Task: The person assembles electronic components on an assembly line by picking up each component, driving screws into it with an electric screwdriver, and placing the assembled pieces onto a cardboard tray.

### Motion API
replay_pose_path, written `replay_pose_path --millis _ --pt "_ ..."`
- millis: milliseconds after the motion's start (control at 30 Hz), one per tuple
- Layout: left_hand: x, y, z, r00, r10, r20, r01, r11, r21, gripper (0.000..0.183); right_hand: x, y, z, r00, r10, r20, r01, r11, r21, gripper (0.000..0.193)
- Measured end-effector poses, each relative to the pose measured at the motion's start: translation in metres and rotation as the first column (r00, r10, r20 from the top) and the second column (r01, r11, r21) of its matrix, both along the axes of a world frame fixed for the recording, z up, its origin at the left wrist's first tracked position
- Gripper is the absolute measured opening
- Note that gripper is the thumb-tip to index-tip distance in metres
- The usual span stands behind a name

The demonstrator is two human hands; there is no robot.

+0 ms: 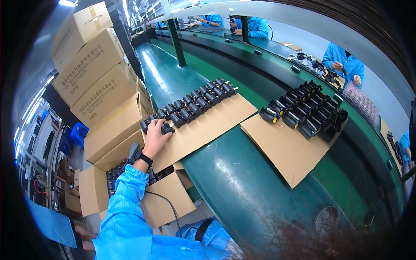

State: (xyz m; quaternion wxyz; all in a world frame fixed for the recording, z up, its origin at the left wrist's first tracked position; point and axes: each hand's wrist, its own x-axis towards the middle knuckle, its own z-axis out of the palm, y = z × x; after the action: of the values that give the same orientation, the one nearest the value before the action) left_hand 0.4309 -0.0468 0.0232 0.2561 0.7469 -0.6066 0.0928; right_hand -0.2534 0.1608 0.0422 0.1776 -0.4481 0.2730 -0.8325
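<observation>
My left hand (156, 139), with a black band round the wrist, reaches out at the near left end of a double row of small black cylindrical parts (195, 103). Its fingers are closed round one black cylindrical part (167, 128); the fingertips are partly hidden. The rows stand on a flat cardboard sheet (208, 123) on the green bench. My right hand is out of view. Farther right, a second cardboard sheet (277, 151) bears several rows of black part housings (307, 108), some with yellow ends.
An opened carton (93, 190) with more black parts stands below my left forearm. Stacked cartons (99, 82) rise at the left. A green post (174, 43) stands on the bench (229, 182). Across the line, people in blue work, one person's hand (338, 66) near black parts.
</observation>
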Motion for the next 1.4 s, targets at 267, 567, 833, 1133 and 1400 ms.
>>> replay_pose_path --millis 267,567,833,1133,1400 --pt "-0.003 -0.018 -0.01 0.998 -0.056 0.033 0.057 0.997 -0.042 0.061 0.003 0.008 0.007 0.998 0.047 0.031 -0.047 0.999 0.017 0.084" --pt "-0.15 0.002 0.036 0.903 -0.429 0.001 0.427 0.899 -0.099 0.061 0.008 -0.006 0.023 0.997 0.081 0.006 -0.08 0.98 0.18 0.085" --pt "-0.422 0.011 0.069 0.142 -0.977 -0.159 0.99 0.139 0.028 0.054 -0.025 0.056 -0.001 0.994 0.067 0.081 -0.093 0.921 0.379 0.083" --pt "-0.628 0.046 0.044 -0.174 -0.943 -0.285 0.982 -0.187 0.019 0.047 -0.043 0.07 -0.019 0.994 0.059 0.09 -0.088 0.931 0.354 0.073" --pt "-0.816 0.015 -0.004 -0.245 -0.967 0.076 0.951 -0.254 -0.174 0.059 -0.05 0.076 -0.049 0.986 0.161 0.034 -0.164 0.973 0.161 0.044"
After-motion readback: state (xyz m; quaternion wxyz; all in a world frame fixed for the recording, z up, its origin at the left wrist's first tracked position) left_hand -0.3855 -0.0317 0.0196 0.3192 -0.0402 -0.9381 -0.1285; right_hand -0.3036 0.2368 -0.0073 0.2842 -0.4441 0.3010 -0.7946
